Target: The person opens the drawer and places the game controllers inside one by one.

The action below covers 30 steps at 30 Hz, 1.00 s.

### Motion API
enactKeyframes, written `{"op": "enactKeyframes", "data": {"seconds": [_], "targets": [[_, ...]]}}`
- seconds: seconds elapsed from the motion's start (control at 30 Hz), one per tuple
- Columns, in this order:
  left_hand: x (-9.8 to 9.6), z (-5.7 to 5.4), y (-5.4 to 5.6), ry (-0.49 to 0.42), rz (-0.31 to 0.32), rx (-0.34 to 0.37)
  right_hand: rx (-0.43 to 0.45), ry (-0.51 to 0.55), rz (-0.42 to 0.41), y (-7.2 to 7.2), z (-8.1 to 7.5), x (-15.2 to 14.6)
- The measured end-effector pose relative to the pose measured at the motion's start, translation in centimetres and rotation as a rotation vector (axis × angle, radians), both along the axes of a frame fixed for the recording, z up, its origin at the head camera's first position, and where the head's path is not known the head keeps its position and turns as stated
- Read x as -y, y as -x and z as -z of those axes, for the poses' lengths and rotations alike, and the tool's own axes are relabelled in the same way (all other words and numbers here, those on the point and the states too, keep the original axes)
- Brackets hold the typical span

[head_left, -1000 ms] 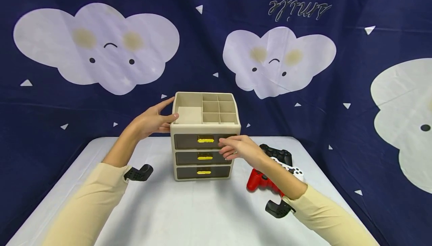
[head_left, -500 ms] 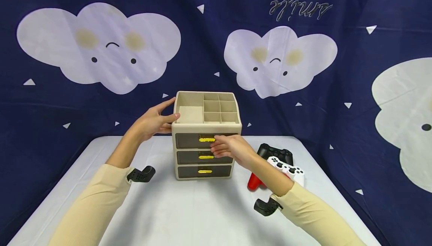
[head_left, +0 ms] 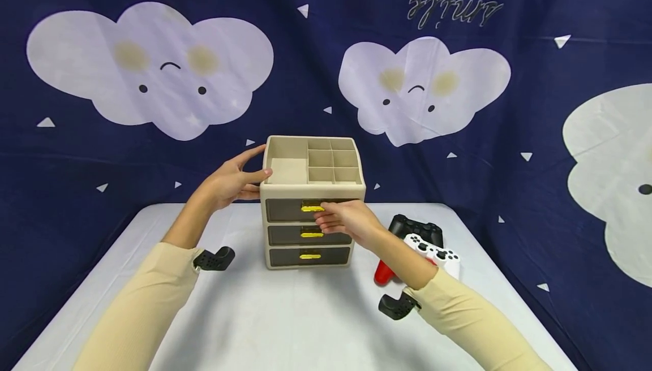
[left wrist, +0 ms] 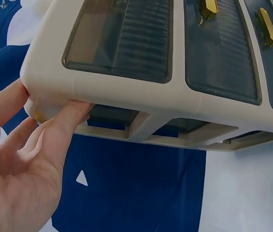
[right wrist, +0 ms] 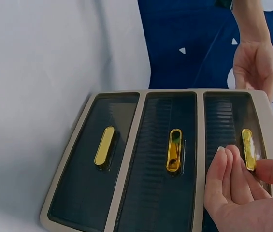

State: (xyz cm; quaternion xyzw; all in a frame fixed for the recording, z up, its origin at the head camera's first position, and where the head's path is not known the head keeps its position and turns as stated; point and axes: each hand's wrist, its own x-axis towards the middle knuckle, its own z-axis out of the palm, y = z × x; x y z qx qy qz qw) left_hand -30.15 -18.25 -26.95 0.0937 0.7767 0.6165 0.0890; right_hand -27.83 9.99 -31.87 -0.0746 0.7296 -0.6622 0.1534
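A cream desktop drawer organizer stands upright on the table, with three dark-fronted drawers and gold handles, all closed. My left hand holds its upper left side, thumb over the top rim and the other fingers against the side wall. In the left wrist view, slot-like openings show in that side wall. At the top drawer, my right hand pinches the end of the gold handle between thumb and index finger. The remaining right fingers lie in front of the drawer face and cover part of it.
Right of the organizer lie a black game controller, a white one and a red one, partly hidden by the right forearm. The organizer's open top has one large compartment and several small ones. A dark blue cloud-print curtain hangs behind the white table.
My right hand has moved left across the top drawer front to the gold handle and taken hold of its end. My left hand stays on the organizer's side.
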Motion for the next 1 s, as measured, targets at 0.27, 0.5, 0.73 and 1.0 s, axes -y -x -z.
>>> {"op": "enactKeyframes", "data": {"seconds": [0.27, 0.5, 0.73, 1.0], "targets": [[-0.3, -0.1, 0.4, -0.030, 0.009, 0.013, -0.007, -0.001, -0.017, 0.0, -0.1, -0.6], [-0.1, -0.2, 0.1, -0.020, 0.007, 0.016, 0.003, -0.019, -0.044, -0.7, -0.1, -0.6], [-0.3, -0.3, 0.1, -0.011, 0.002, 0.020, -0.020, -0.013, -0.057, -1.5, 0.1, -0.9], [-0.1, -0.3, 0.1, -0.003, -0.005, 0.017, -0.040, -0.030, -0.102, -3.2, 0.0, -1.3]]}}
